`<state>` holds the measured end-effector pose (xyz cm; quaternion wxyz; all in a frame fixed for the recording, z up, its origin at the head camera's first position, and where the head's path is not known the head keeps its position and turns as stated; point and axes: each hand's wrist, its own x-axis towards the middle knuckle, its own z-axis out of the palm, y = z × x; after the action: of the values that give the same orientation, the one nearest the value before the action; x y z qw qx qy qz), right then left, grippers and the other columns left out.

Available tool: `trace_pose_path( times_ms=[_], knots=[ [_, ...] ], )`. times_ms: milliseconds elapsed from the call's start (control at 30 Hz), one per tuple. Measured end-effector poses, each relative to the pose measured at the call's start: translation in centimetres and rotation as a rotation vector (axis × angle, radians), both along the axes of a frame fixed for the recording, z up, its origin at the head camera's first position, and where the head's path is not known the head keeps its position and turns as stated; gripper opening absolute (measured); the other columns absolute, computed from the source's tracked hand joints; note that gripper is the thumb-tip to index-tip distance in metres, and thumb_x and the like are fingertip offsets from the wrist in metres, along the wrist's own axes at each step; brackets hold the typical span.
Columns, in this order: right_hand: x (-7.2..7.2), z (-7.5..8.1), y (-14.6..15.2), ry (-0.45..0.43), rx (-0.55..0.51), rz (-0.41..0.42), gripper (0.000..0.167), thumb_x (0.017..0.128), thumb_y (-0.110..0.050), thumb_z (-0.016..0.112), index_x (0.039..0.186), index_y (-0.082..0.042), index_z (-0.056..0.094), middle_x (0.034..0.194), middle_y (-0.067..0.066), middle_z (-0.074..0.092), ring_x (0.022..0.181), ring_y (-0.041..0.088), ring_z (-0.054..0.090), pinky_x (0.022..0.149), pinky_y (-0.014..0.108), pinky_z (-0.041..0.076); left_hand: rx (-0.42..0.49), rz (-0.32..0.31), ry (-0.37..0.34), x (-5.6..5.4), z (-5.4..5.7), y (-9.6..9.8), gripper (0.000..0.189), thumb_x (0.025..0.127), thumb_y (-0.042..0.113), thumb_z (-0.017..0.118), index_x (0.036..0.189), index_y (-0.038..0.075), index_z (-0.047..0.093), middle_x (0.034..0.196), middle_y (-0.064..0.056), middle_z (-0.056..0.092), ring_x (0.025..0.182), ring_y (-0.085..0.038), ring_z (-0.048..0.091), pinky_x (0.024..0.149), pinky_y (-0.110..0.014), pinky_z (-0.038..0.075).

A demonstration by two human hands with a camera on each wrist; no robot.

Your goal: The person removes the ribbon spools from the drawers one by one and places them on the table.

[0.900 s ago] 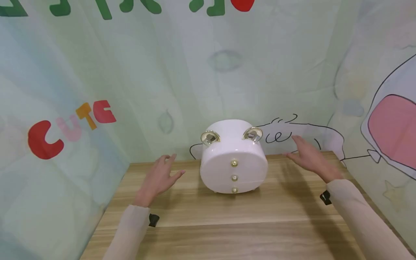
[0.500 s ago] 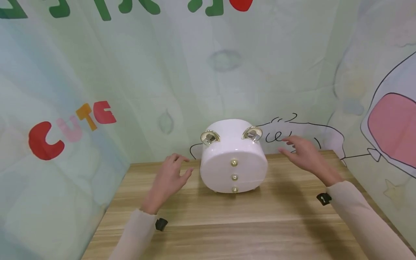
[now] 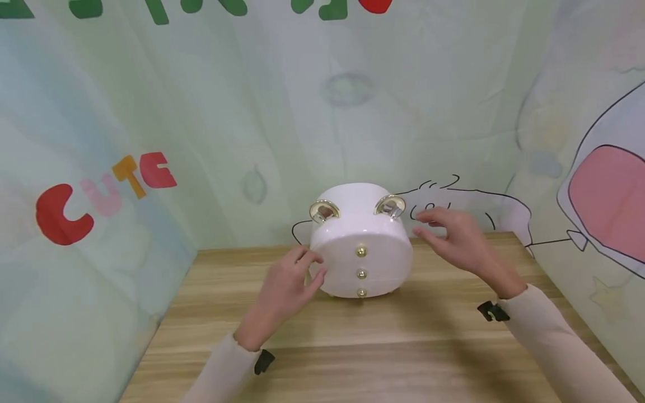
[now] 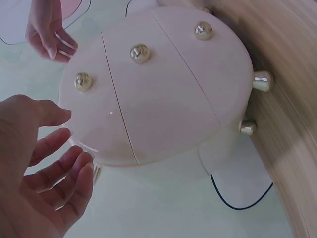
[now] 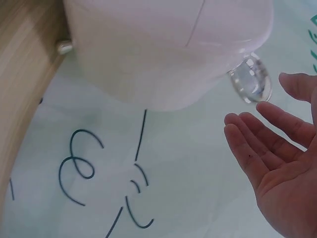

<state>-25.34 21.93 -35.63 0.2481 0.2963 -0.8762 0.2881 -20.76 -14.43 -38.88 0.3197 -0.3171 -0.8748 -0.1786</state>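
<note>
A glossy white oval storage box [image 3: 360,263] stands on the wooden table, with three drawers, round gold knobs [image 4: 140,53] on its front and short gold feet [image 4: 263,81]. Two gold-rimmed clear ears [image 3: 390,206] stick up from its top. My left hand [image 3: 286,286] hovers before the box's left side, fingers loosely bent and holding nothing; whether a fingertip touches the box I cannot tell. To the right of the box, my right hand [image 3: 458,242] hangs with bent fingers. In the right wrist view its fingertips are close to the right ear, apparently apart from it.
Behind the box hangs a pale green printed cloth [image 3: 282,123] with cartoon drawings and coloured letters, reaching around both sides. The wooden tabletop [image 3: 353,358] extends in front of the box. Both wrists wear black straps [image 3: 494,311].
My left hand has moved right, from well beside the box to its left front edge. The right hand has come left toward the right ear. The box stays put.
</note>
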Motion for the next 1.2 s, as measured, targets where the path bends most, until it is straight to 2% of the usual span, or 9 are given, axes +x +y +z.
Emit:
trace_pose_path(
  times_ms=[100, 333, 467, 600, 667, 767, 967, 1200],
  knots=[
    [0.2, 0.3, -0.7, 0.037, -0.002, 0.035, 0.023, 0.091, -0.008, 0.079, 0.113, -0.001, 0.076, 0.111, 0.016, 0.078, 0.100, 0.035, 0.077, 0.081, 0.047, 0.065, -0.018, -0.025, 0.012, 0.3, -0.2, 0.6, 0.017, 0.088, 0.015, 0.082, 0.099, 0.008, 0.072, 0.092, -0.004, 0.068, 0.068, -0.011, 0.055, 0.058, -0.021, 0.048],
    [0.9, 1.0, -2.3, -0.019, 0.017, 0.055, 0.030, 0.094, -0.015, 0.078, 0.121, -0.002, 0.074, 0.125, 0.016, 0.076, 0.118, 0.036, 0.072, 0.091, 0.052, 0.062, -0.049, -0.077, 0.053, 0.3, -0.4, 2.1, 0.018, 0.088, 0.015, 0.081, 0.101, 0.008, 0.071, 0.095, -0.005, 0.070, 0.068, -0.012, 0.060, 0.058, -0.023, 0.052],
    [1.0, 1.0, -2.8, -0.017, 0.059, 0.085, 0.039, 0.094, -0.016, 0.079, 0.129, 0.000, 0.070, 0.132, 0.017, 0.073, 0.126, 0.038, 0.068, 0.100, 0.056, 0.057, -0.050, -0.095, 0.028, 0.4, -0.6, 3.3, 0.021, 0.088, 0.015, 0.081, 0.105, 0.008, 0.071, 0.100, -0.005, 0.069, 0.065, -0.011, 0.059, 0.057, -0.023, 0.052],
    [0.9, 0.9, -3.2, -0.049, 0.092, 0.119, 0.050, 0.094, -0.019, 0.079, 0.138, 0.000, 0.065, 0.141, 0.019, 0.068, 0.132, 0.040, 0.064, 0.106, 0.058, 0.054, -0.040, -0.109, -0.011, 0.5, -0.5, 4.6, 0.025, 0.089, 0.015, 0.081, 0.110, 0.007, 0.070, 0.105, -0.006, 0.071, 0.073, -0.014, 0.065, 0.064, -0.026, 0.057],
    [0.8, 0.8, -3.3, -0.067, 0.117, 0.130, 0.056, 0.094, -0.023, 0.079, 0.142, 0.000, 0.062, 0.145, 0.019, 0.065, 0.135, 0.040, 0.062, 0.108, 0.058, 0.053, -0.039, -0.106, -0.012, 0.5, -0.4, 5.2, 0.026, 0.090, 0.015, 0.081, 0.112, 0.007, 0.071, 0.106, -0.006, 0.071, 0.081, -0.017, 0.069, 0.070, -0.028, 0.060],
    [0.7, 0.6, -3.4, -0.088, 0.148, 0.155, 0.065, 0.094, -0.028, 0.080, 0.148, -0.001, 0.056, 0.152, 0.019, 0.059, 0.140, 0.040, 0.059, 0.111, 0.057, 0.051, -0.040, -0.082, 0.004, 0.5, -0.2, 6.0, 0.027, 0.091, 0.015, 0.079, 0.116, 0.008, 0.071, 0.107, -0.006, 0.072, 0.087, -0.018, 0.072, 0.073, -0.030, 0.061],
    [0.4, 0.5, -3.3, -0.129, 0.228, 0.185, 0.080, 0.092, -0.039, 0.081, 0.157, -0.007, 0.047, 0.163, 0.015, 0.048, 0.148, 0.036, 0.050, 0.115, 0.055, 0.048, -0.051, -0.038, 0.040, 0.1, 0.0, 6.8, 0.029, 0.092, 0.015, 0.077, 0.119, 0.008, 0.070, 0.109, -0.006, 0.071, 0.082, -0.017, 0.070, 0.063, -0.028, 0.057],
    [-0.1, 0.3, -3.2, -0.167, 0.321, 0.176, 0.080, 0.096, -0.047, 0.073, 0.161, -0.013, 0.041, 0.170, 0.006, 0.037, 0.157, 0.030, 0.039, 0.119, 0.054, 0.044, -0.116, 0.000, 0.088, -0.5, -0.3, 7.6, 0.029, 0.091, 0.016, 0.078, 0.117, 0.006, 0.071, 0.109, -0.009, 0.070, 0.080, -0.017, 0.069, 0.060, -0.026, 0.056]
  ],
)
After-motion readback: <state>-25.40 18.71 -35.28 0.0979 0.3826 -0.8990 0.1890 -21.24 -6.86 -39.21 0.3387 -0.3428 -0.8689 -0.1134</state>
